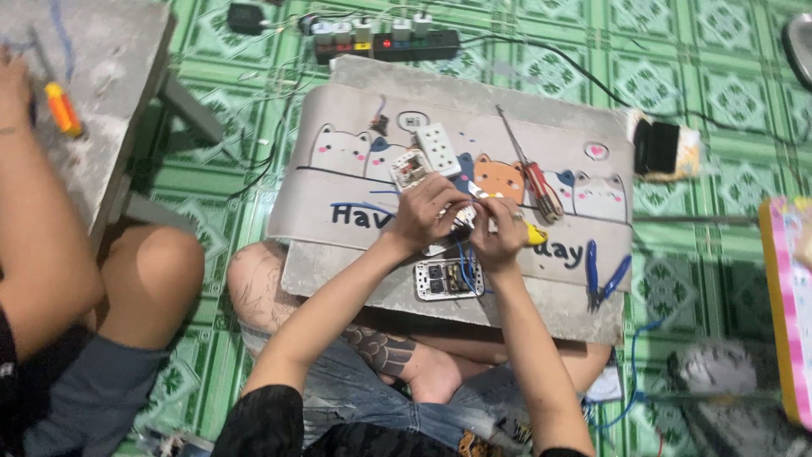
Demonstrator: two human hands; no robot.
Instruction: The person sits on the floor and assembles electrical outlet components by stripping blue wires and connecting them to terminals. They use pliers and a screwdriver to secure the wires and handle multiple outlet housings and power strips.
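Observation:
My left hand (428,211) and my right hand (499,233) meet over a grey mat with cartoon cats (338,182) laid on a low board. Between them I hold a small white socket part (463,217) with blue wires (462,269) hanging from it. My right hand also grips a yellow-handled tool (533,234). Just below my hands lies an open switch plate (448,279). A white socket (438,148) and another opened socket piece (410,168) rest on the mat above my left hand.
A red-handled screwdriver (531,173) and blue-handled pliers (605,275) lie on the mat to the right. A power strip (385,41) with plugs sits on the green tiled floor behind. A phone (658,148) rests at the right. Another person sits at the left, with an orange screwdriver (63,108) on a second board.

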